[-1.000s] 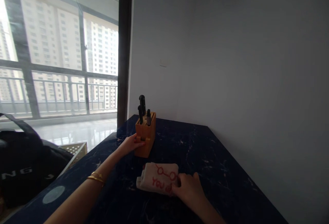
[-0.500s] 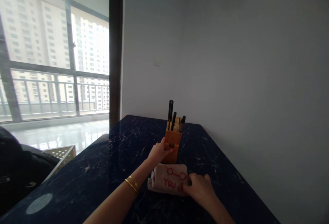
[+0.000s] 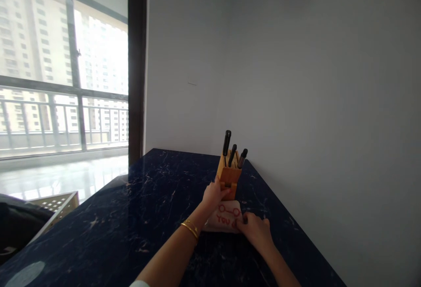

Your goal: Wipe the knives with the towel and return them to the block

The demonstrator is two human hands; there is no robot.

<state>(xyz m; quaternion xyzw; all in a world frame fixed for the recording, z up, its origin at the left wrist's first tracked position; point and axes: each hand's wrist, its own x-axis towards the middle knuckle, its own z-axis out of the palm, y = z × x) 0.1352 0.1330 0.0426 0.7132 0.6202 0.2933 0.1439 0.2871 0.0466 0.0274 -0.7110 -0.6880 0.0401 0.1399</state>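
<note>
Wooden knife block (image 3: pixel 229 176) with black handles, gripped by my left hand (image 3: pixel 213 193); my right hand (image 3: pixel 255 231) pinches the folded red-printed white towel (image 3: pixel 225 217).

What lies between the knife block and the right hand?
Head view: a folded pale cloth with red print lies between the knife block and the right hand, which touches its near edge.

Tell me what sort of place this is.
Probably a kitchen in a high-rise flat: a wooden knife block, gripped by the left hand, stands on a dark marbled counter, the right hand rests on a folded cloth, and the window faces apartment towers.
</note>
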